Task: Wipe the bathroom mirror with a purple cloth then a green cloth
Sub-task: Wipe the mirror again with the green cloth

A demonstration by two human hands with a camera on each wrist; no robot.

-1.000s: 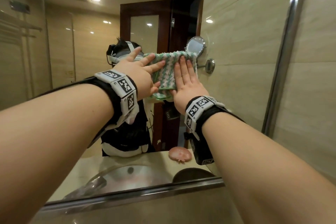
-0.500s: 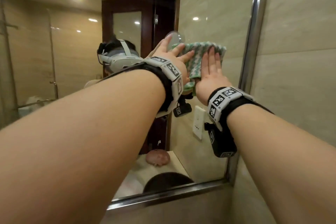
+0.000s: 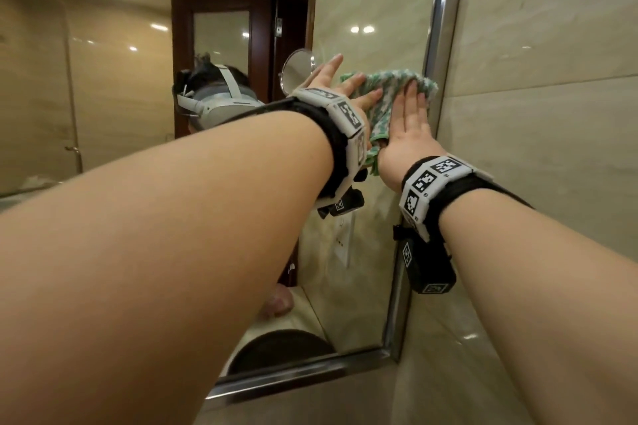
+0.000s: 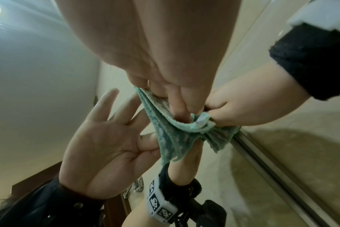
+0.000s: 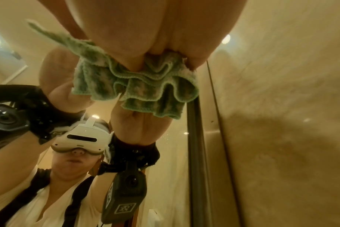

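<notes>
The bathroom mirror (image 3: 362,183) takes up the far wall, bounded on its right by an upright metal frame (image 3: 438,45) and along the bottom by a matching strip. To the right of the frame runs a beige tiled wall (image 3: 552,114). In the glass a dark wooden door (image 3: 221,45) shows at the far left, and a small round mirror (image 3: 297,74) shows just left of the hands.

Both forearms reach up to the glass, each with a black wrist strap carrying black-and-white markers. The left hand (image 3: 331,86) lies with its fingers straight and spread, their tips pressing the left part of the green cloth (image 3: 386,93) against the mirror. The right hand (image 3: 405,128) lies flat beside it, fingers straight and together, palm pressing the cloth's right part to the glass.

The green cloth sits high on the mirror, near its right frame, its upper right corner just beside the metal edge. In the right wrist view its lower edge (image 5: 145,86) hangs in ruffled folds below the palm. The left wrist view shows it (image 4: 175,127) bunched under the fingertips.
</notes>
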